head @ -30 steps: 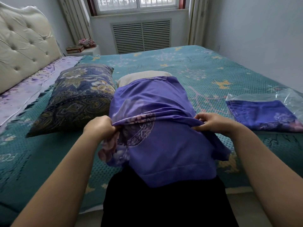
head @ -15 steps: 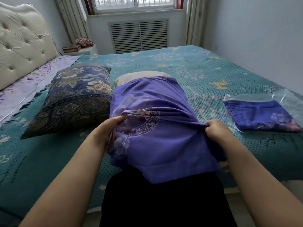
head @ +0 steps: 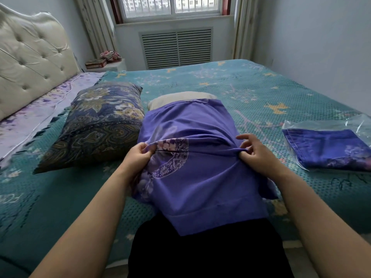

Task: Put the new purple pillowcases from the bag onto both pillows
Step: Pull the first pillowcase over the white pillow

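A purple pillowcase [head: 200, 177] covers most of a cream pillow [head: 176, 98] lying lengthwise on the bed; only the pillow's far end shows bare. My left hand [head: 138, 155] grips a bunched fold at the case's left side. My right hand [head: 255, 153] pinches a fold at its right side with thumb and a finger, the other fingers lifted. The case's loose near end hangs over the bed edge. A second pillow [head: 96, 125] in a dark floral case lies to the left. A clear plastic bag [head: 331, 145] on the right holds another folded purple pillowcase [head: 329, 149].
The bed wears a teal patterned cover [head: 241, 85]. A cream tufted headboard [head: 30, 61] stands at the left, a wall close on the right. A nightstand [head: 106, 64] with books sits by the window. My dark-clothed legs [head: 200, 253] touch the bed's near edge.
Both hands shifted their hold on the bunched fabric: the left gripped a fresh fold farther up, and the right loosened from a full grip to a pinch with fingers spread.
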